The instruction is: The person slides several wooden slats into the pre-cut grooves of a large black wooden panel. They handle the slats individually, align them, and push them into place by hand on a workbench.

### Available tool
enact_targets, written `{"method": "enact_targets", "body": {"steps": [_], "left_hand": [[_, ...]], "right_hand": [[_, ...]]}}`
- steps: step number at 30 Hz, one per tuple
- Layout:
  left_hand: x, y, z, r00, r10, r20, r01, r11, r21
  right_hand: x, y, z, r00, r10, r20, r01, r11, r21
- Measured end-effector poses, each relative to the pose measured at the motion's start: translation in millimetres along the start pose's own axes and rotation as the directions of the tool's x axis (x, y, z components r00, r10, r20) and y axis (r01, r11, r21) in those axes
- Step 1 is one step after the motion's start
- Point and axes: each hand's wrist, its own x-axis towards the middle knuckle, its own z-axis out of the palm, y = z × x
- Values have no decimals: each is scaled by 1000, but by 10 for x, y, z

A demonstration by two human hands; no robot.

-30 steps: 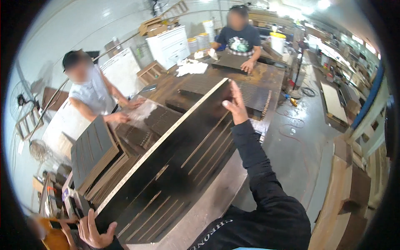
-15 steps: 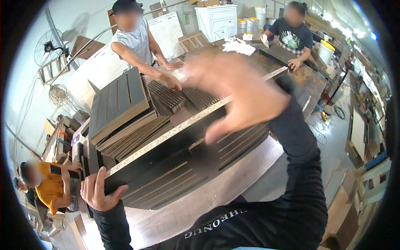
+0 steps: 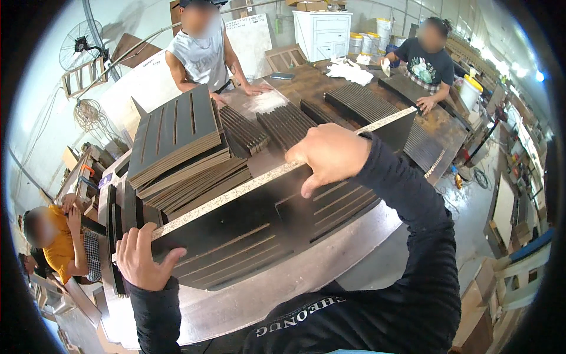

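Note:
A long dark panel (image 3: 236, 212) with a raw chipboard edge stands on its side across the worktable, tilted diagonally. My left hand (image 3: 143, 258) grips its left end, thumb on the near face and fingers over the far side. Further right along the upper edge, my right hand (image 3: 333, 154) is wrapped over it, thumb on the near face. Dark grooved panels (image 3: 242, 262) show below it, close to me. Behind its left half rises a stack of slotted dark panels (image 3: 174, 133).
Ribbed dark strips (image 3: 286, 124) lie in rows on the worktable (image 3: 318, 88). One co-worker (image 3: 203, 56) leans hands on the far side, near pale powder. Another (image 3: 421, 62) handles a dark board at the far right. A person in orange (image 3: 65, 245) is at the left.
My right hand has come down from a blurred sweep above the panel and closed on its upper edge. The far co-worker's hands have drawn back from the strips.

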Motion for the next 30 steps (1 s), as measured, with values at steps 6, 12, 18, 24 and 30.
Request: {"method": "enact_targets", "body": {"steps": [6,12,18,24,30], "left_hand": [[-79,-77,24,998,-18,68,22,998,-56],[-112,-71,66,991,65,-113,-58,996,66],[-110,-8,86,998,-28,-61,32,997,67],[-103,40,3,998,1,-63,1,1000,26],[-105,66,57,991,57,-125,-47,995,85]], "right_hand": [[-45,3,-17,999,-2,46,0,999,43],[-114,-192,30,988,144,-49,-143,990,14],[-142,-166,60,986,141,-89,-144,989,-30],[-265,15,-307,998,-42,-47,51,977,209],[-464,150,-1415,787,-83,-611,-3,990,-138]]}}
